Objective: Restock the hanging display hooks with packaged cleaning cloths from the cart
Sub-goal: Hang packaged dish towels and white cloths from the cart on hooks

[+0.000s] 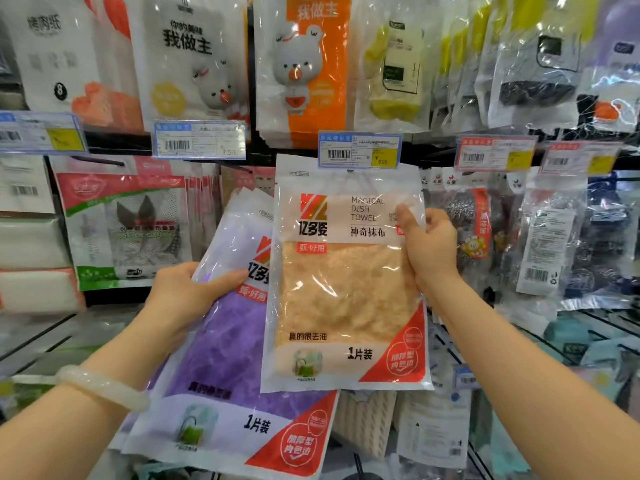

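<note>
A clear pack with an orange dish cloth (346,289) hangs upright in front of the display, its top just under a blue and yellow price tag (360,150). My right hand (427,249) pinches its right edge, thumb on the front. My left hand (188,292) grips a tilted stack of packs, with a purple dish cloth pack (225,362) on top, held lower left and partly behind the orange pack. The hook itself is hidden behind the tag and the pack top.
Rows of hanging goods fill the wall: bear-print packs (304,64) above, a green and red cleaning pack (121,230) at left, steel scourers (467,230) at right. Wire shelves (588,327) with more goods lie below.
</note>
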`<action>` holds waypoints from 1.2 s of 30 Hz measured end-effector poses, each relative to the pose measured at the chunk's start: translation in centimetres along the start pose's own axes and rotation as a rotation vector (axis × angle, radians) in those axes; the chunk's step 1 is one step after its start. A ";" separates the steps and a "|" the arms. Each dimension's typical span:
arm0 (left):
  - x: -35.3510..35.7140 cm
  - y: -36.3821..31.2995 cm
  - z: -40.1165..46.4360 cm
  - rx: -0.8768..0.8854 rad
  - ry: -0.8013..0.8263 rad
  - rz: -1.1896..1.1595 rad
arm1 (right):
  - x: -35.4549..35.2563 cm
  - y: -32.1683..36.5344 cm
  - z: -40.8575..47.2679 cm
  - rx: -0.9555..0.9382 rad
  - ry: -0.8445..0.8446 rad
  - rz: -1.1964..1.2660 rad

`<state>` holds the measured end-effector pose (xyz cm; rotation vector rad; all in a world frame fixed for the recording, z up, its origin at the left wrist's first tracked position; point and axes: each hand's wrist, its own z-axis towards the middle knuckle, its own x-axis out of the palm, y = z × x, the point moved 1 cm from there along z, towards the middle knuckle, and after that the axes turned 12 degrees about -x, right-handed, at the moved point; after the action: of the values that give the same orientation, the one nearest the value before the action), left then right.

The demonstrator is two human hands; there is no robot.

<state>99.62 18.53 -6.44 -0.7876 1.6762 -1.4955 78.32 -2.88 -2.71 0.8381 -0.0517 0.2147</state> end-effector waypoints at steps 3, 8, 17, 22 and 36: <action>0.2 0.0 0.1 -0.003 0.000 0.020 | -0.2 0.2 0.0 -0.057 -0.007 0.033; 0.4 0.1 0.1 -0.011 0.016 0.021 | -0.6 -0.1 -0.4 -0.221 0.125 -0.022; -4.5 0.9 -1.0 0.012 -0.120 -0.009 | 2.1 -2.6 1.9 -0.285 0.224 -0.447; -8.4 1.4 -1.8 0.024 -0.250 -0.007 | 5.0 -3.8 2.3 -0.170 0.263 -0.708; -7.6 1.5 -1.5 0.010 -0.192 -0.078 | 7.1 -4.9 -0.7 -0.156 0.465 -1.060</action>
<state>102.45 25.83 -6.85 -0.9693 1.5092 -1.4308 86.21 -4.37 -5.80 0.5516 0.7891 -0.5913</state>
